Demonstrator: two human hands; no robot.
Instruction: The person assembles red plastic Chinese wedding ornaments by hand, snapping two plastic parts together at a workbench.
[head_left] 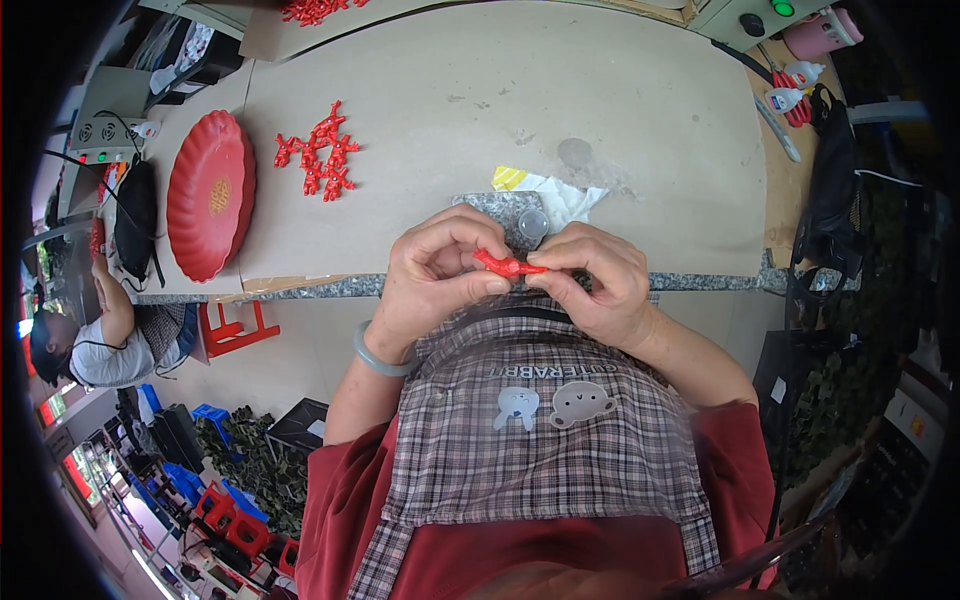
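Note:
Between my two hands, just over the near table edge, is a small shiny red figurine (508, 265). The thumb and fingers of my left hand (440, 262) pinch its thicker left end. My right hand (603, 277) pinches the thin tip at its other end. Behind my fingers lie a speckled grey stone block (492, 204), a small clear round cup (532, 223) and a crumpled white and yellow wrapper (556, 196). Farther left on the table is a cluster of similar red figurines (320, 152).
A red scalloped tray (185, 215) stands on the left of the table (640, 120). Glue bottles (785, 101), red-handled scissors (797, 112) and a utility knife (778, 130) lie at the right edge. More red pieces (318, 10) are at the back. Another person (110, 340) works at far left.

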